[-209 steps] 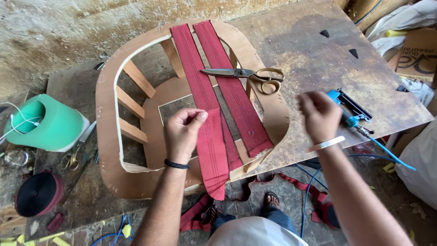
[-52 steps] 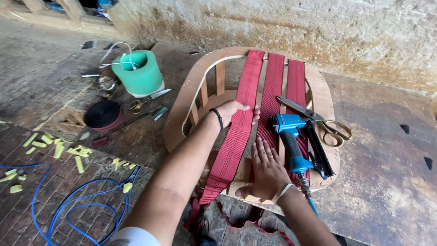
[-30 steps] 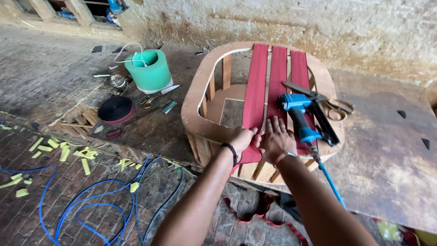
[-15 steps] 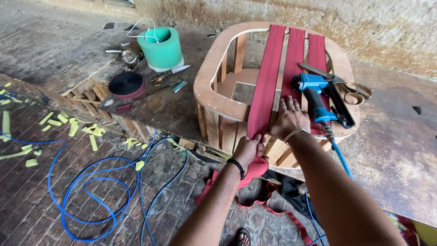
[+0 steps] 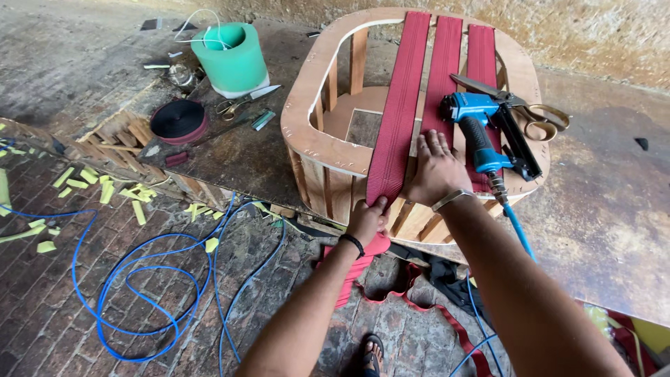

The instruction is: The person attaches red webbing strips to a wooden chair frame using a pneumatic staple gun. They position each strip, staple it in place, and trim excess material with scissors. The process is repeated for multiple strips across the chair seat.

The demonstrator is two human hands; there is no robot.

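Pulling the red ribbed webbing strap point(image 5: 399, 119) down over the curved plywood chair frame point(image 5: 314, 132), your left hand point(image 5: 366, 220) pinches its end; your right hand point(image 5: 436, 171) presses flat, fingers spread, beside the blue pneumatic stapler point(image 5: 485, 132). Fastening seems next.

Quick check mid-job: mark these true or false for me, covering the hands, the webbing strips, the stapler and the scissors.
1. The left hand grips the end of a red webbing strip below the frame edge. True.
2. The right hand holds the blue staple gun. False: it presses flat on the wooden frame; the gun lies beside it.
3. Three red strips cross the frame. True.
4. The scissors lie on the floor. False: they rest on the frame.
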